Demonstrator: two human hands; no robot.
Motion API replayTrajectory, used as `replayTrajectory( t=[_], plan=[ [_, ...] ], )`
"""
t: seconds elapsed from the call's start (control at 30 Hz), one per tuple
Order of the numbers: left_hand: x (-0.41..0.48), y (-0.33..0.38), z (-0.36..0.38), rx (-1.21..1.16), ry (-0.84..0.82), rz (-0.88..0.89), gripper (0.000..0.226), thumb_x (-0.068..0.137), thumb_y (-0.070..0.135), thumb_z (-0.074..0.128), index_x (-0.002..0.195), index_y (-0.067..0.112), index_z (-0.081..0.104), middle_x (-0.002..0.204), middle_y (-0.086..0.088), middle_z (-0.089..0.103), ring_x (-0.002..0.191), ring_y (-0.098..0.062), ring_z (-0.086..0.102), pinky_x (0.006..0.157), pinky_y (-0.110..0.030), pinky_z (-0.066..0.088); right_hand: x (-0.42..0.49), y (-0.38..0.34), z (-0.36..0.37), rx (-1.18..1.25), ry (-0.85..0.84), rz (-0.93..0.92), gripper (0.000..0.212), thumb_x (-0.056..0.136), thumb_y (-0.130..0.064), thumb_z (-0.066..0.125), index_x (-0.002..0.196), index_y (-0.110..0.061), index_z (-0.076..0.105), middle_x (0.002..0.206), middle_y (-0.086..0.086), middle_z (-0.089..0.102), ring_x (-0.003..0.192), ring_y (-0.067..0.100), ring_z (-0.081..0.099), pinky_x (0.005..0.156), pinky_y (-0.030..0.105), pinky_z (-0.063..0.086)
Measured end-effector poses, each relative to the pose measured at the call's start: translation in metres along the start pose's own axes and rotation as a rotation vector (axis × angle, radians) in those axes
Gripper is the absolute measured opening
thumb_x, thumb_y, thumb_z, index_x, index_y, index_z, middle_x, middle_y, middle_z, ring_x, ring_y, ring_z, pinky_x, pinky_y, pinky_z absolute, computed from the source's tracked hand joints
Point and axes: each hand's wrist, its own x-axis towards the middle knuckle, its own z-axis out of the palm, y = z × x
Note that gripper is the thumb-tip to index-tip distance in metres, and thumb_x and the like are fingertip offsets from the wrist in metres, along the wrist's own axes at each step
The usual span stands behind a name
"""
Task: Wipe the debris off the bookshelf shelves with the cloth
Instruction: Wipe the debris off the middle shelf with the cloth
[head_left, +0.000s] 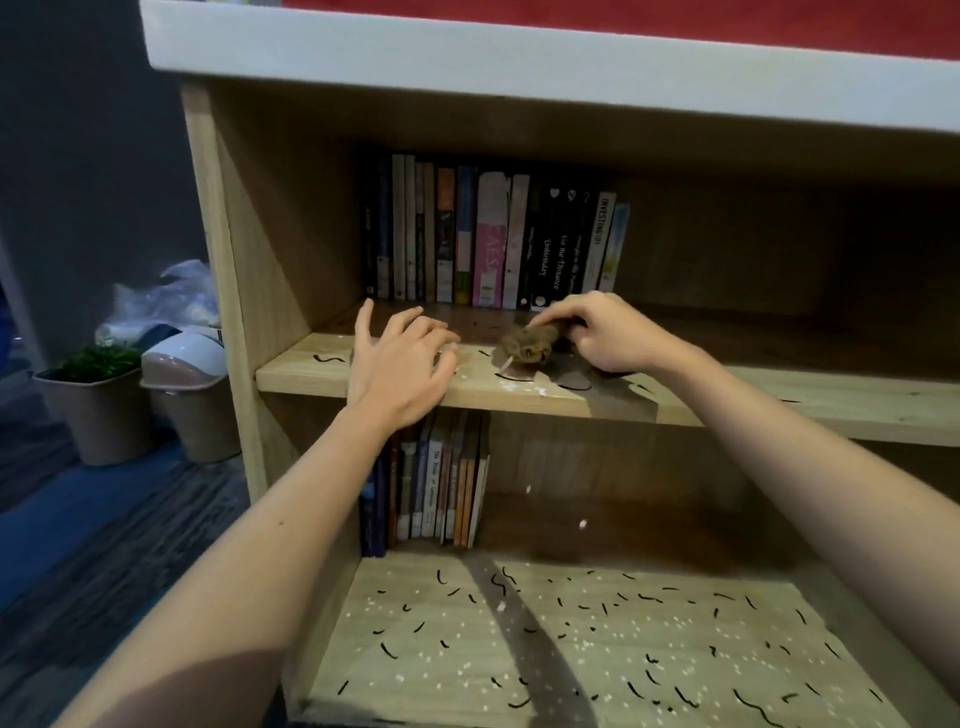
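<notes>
— Where's the cloth (527, 345) just now?
— Bunched up on the middle shelf (779, 400) of the bookshelf (228, 249), just in front of the row of books (493, 244). The right hand (602, 335) has it, fingers curled down over the top of it.
— And the left hand (400, 369)?
— Holding nothing. Fingers spread and a little bent, over the front edge of the same shelf, left of the cloth and apart from it. Whether the tips touch the board I can't tell.
— Much debris (387, 649)?
— Up there, a few black squiggles (328, 358) and white specks (511, 385) around the hands. The bottom shelf (332, 654) is far worse: black strands and white crumbs all over it, in front of a second row of books (431, 478).
— Anything beside the bookshelf?
— On the floor to its left, a potted plant (93, 395) and a lidded bin (192, 395), with a plastic bag (166, 301) behind them.
</notes>
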Motion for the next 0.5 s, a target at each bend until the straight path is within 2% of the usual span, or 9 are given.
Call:
replayTrajectory(
  t=[0.1,0.2,0.3,0.37,0.43,0.5],
  plan=[
    [-0.024,0.013,0.000,-0.020,0.067,-0.008,0.046,0.098,0.040,0.021,0.128,0.031,0.054,0.139,0.013,0.047,0.138,-0.006,0.026,0.110,-0.035,-0.017,0.008,-0.005,0.023,-0.093,0.010,0.074,0.047,0.086,0.007,0.043,0.119,-0.021,0.062,0.125,0.007,0.058,0.120,0.025,0.048,0.104,0.040,0.038],
    [-0.057,0.025,0.009,-0.049,0.111,-0.018,0.056,0.094,0.046,0.013,0.141,0.029,0.039,0.150,0.010,0.031,0.141,-0.005,0.014,0.109,-0.030,-0.018,-0.006,-0.020,0.036,-0.175,0.047,-0.002,0.045,0.085,0.001,0.046,0.117,-0.026,0.062,0.119,0.004,0.060,0.112,0.025,0.050,0.098,0.047,0.040],
    [-0.070,0.025,0.021,-0.038,0.090,-0.016,0.057,0.093,0.050,0.010,0.146,0.029,0.015,0.154,0.013,0.008,0.141,-0.004,-0.006,0.111,-0.030,-0.020,-0.043,-0.030,0.034,-0.220,0.063,-0.103,0.043,0.090,-0.001,0.043,0.120,-0.028,0.059,0.118,-0.003,0.055,0.106,0.018,0.043,0.094,0.038,0.038],
    [-0.070,0.023,0.024,-0.039,0.095,-0.014,0.056,0.094,0.050,0.011,0.146,0.030,0.011,0.154,0.013,0.005,0.141,-0.004,-0.010,0.111,-0.029,-0.022,-0.067,-0.028,0.030,-0.204,0.072,-0.129,0.045,0.091,0.000,0.041,0.121,-0.029,0.059,0.118,-0.007,0.053,0.102,0.012,0.039,0.092,0.032,0.036],
    [-0.069,0.021,0.024,-0.052,0.097,-0.001,0.055,0.094,0.049,0.013,0.146,0.030,0.011,0.153,0.013,0.007,0.142,-0.005,-0.008,0.111,-0.029,-0.021,-0.082,-0.021,0.033,-0.150,0.180,-0.125,0.046,0.088,0.003,0.045,0.120,-0.026,0.060,0.117,-0.007,0.055,0.101,0.009,0.039,0.091,0.029,0.034],
    [-0.070,0.021,0.024,-0.062,0.105,0.010,0.054,0.095,0.047,0.015,0.145,0.029,0.013,0.152,0.013,0.010,0.142,-0.007,-0.005,0.113,-0.030,-0.017,-0.087,-0.014,0.043,-0.219,0.363,-0.120,0.046,0.081,0.007,0.052,0.117,-0.019,0.063,0.114,0.001,0.061,0.103,0.018,0.047,0.088,0.034,0.039]
  ],
)
